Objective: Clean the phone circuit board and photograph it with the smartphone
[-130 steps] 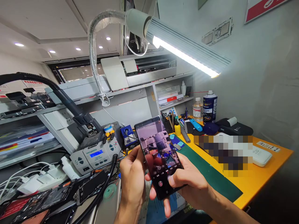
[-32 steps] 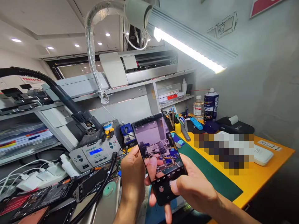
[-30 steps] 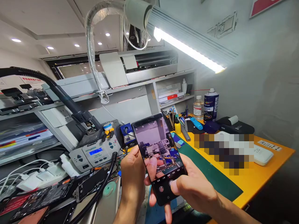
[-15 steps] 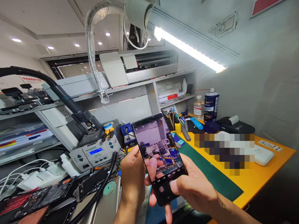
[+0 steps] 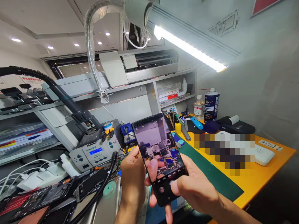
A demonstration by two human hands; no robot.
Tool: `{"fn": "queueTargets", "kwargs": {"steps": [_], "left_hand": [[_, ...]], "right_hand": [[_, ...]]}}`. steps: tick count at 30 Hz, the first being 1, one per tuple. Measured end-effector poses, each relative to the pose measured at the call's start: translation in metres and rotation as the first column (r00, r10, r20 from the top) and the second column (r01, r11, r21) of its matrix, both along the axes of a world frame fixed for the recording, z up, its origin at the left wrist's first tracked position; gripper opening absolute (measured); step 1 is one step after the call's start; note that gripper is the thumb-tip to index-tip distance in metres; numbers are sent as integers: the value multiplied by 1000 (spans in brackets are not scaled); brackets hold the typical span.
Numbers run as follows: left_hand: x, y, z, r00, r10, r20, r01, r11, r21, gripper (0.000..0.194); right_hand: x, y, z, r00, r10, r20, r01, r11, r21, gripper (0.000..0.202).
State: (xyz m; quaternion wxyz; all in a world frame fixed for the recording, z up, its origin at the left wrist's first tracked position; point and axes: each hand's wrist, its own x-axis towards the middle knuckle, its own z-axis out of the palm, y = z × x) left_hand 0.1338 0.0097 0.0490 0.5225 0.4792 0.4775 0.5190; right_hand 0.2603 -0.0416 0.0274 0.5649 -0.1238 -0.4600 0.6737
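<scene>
A black phone [image 5: 161, 155] is tilted upright in my right hand [image 5: 196, 189], whose thumb rests near the round button low on the screen and whose fingers pass behind and below it. The screen shows a live camera picture of a circuit board pinched between a thumb and fingers. My left hand [image 5: 133, 177] is raised just left of and behind the phone, its fingers curled; the board itself is hidden behind the phone.
A grey hot-air station [image 5: 95, 154] and opened phones [image 5: 42, 197] lie to the left. On the yellow table [image 5: 259, 183] are a green mat [image 5: 210, 171], a yellow bottle [image 5: 177, 127] and a spray can [image 5: 211, 105]. A lit lamp [image 5: 189, 46] hangs above.
The circuit board's picture on the phone screen has shifted slightly and looks clearer. Both hands and the phone are nearly unmoved.
</scene>
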Motion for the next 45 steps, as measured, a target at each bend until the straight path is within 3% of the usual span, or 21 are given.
{"fn": "queueTargets", "kwargs": {"steps": [8,32,45], "left_hand": [[-3,-3,-4,1000,-23,-20,24,999,41,43],[-2,-7,2,999,-9,-40,10,1000,28,33],[-5,-4,-3,999,-8,-37,9,999,35,36]], "right_hand": [[1,1,-1,1000,19,-12,-19,1000,16,49],[0,1,-1,1000,15,1,-15,1000,0,55],[0,-1,2,1000,7,10,-7,1000,-3,58]]}}
